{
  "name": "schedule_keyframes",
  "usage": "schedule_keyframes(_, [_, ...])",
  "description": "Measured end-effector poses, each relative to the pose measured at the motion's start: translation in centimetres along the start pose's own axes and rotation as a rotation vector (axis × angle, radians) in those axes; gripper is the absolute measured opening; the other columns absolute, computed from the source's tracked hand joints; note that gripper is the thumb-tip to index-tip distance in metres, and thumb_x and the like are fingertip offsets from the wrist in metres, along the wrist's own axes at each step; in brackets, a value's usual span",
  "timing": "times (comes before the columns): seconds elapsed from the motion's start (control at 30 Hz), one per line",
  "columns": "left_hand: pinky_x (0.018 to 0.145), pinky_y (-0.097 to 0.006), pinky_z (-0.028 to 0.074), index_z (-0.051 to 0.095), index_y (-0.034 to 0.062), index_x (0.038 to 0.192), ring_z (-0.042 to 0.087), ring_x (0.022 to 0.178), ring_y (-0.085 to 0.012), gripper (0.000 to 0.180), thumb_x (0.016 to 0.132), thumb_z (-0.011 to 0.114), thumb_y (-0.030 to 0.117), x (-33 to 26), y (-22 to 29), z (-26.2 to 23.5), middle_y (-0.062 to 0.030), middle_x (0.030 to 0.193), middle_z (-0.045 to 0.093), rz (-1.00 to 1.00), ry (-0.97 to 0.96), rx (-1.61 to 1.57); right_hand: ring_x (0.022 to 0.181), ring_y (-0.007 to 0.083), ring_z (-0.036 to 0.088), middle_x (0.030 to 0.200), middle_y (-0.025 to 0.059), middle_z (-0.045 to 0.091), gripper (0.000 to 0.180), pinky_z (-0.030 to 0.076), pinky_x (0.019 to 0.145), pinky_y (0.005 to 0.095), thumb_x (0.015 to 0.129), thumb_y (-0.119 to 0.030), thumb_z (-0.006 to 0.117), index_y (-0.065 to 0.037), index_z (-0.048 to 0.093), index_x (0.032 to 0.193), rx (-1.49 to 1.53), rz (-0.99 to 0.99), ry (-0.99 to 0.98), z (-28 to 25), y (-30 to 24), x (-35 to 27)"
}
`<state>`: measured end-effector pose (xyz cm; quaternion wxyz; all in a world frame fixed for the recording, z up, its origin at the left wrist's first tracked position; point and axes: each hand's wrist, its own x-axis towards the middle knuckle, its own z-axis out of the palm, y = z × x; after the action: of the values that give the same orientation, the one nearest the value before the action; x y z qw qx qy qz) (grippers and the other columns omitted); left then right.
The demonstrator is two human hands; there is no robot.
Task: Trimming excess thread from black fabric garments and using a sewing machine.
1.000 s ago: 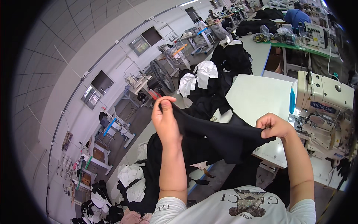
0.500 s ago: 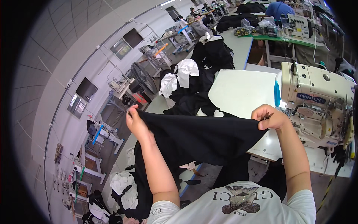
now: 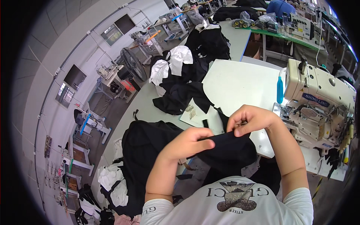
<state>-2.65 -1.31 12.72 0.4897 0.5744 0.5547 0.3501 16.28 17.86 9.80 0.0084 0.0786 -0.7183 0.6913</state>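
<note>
A piece of black fabric point(image 3: 232, 150) hangs between my two hands, its upper edge pulled into a short straight line. My left hand point(image 3: 191, 141) pinches that edge on the left, thumb on top. Farther right, my right hand point(image 3: 252, 119) grips the same edge between thumb and bent fingers. The fabric's lower part droops in front of my shirt. Just beyond my hands lies the white sewing machine table point(image 3: 240, 84), with a narrow black strip on its near-left part. The cream industrial sewing machine point(image 3: 318, 101) stands to the right of my right hand.
Black garment pieces point(image 3: 150, 146) are heaped on the long table at my left. More black cloth with white pieces point(image 3: 180, 60) lies farther back. A black fan point(image 3: 133, 64) stands beyond the table. At the far right a person in blue point(image 3: 280, 8) sits near another machine.
My hands have come closer together along the fabric's edge, the left moving right and down. The wide stretched cloth now hangs in a smaller folded span.
</note>
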Motion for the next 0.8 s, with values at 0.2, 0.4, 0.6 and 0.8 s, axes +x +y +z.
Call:
schedule_keyframes(0.2, [0.060, -0.022, 0.041, 0.062, -0.0027, 0.080, 0.053, 0.066, -0.0075, 0.048, 0.079, 0.073, 0.044, -5.7, 0.6, -4.5, -0.0020, 0.074, 0.060, 0.171, 0.124, -0.243, 0.065, 0.0023, 0.046, 0.072, -0.0051, 0.056, 0.019, 0.039, 0.059, 0.0189, 0.087, -0.014, 0.067, 0.003, 0.064, 0.095, 0.054, -0.026, -0.019, -0.8, 0.8, -0.6])
schedule_keyframes(0.4, [0.044, -0.030, 0.040, 0.053, 0.0011, 0.065, 0.050, 0.048, -0.0135, 0.050, 0.072, 0.080, 0.043, -11.9, 0.1, -6.6, -0.0061, 0.058, 0.055, 0.587, 0.344, -0.512, 0.065, 0.0039, 0.051, 0.075, -0.0012, 0.062, 0.030, 0.040, 0.059, 0.0186, 0.080, -0.022, 0.075, 0.004, 0.066, 0.091, 0.088, -0.063, 0.091, -1.9, 1.1, -1.2])
schedule_keyframes(0.6, [0.038, -0.029, 0.026, 0.039, 0.0132, 0.061, 0.034, 0.038, -0.0099, 0.049, 0.079, 0.074, 0.043, -15.9, 0.1, -9.1, 0.0035, 0.047, 0.038, 0.909, 0.212, -0.475, 0.061, 0.0055, 0.052, 0.070, 0.0004, 0.062, 0.036, 0.039, 0.056, 0.0199, 0.077, -0.030, 0.077, 0.004, 0.068, 0.085, 0.062, -0.065, 0.107, -2.4, 0.4, -2.5])
schedule_keyframes(0.8, [0.050, -0.027, 0.037, 0.039, 0.0145, 0.070, 0.041, 0.052, -0.0101, 0.045, 0.079, 0.076, 0.039, -19.3, 1.1, -8.8, 0.0030, 0.062, 0.045, 1.031, 0.196, -0.522, 0.053, 0.0050, 0.050, 0.064, 0.0023, 0.062, 0.039, 0.037, 0.048, 0.0201, 0.075, -0.032, 0.079, 0.005, 0.068, 0.081, 0.018, -0.106, 0.220, -3.3, 1.3, -4.9])
